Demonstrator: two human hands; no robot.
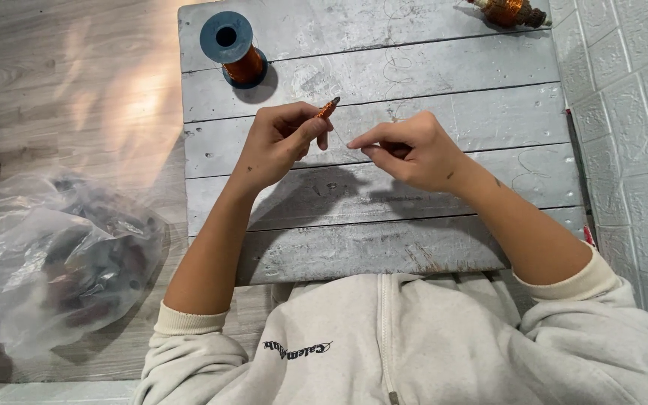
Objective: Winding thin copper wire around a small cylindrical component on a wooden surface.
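My left hand [283, 142] pinches a small copper-wound coil piece [328, 109] between thumb and fingers, its tip pointing up and right. Close to its right, my right hand [410, 150] has thumb and forefinger pressed together, apparently on a very fine wire too thin to make out. Both hands hover over the grey plank board [444, 217]. A spool of copper wire [232, 49] with blue flanges stands upright at the board's far left, well away from both hands.
A second copper-wound part [510, 11] lies at the board's far right corner. A clear plastic bag [46, 255] holding dark parts sits on the wooden floor at left. A white textured wall [631, 112] borders the right side.
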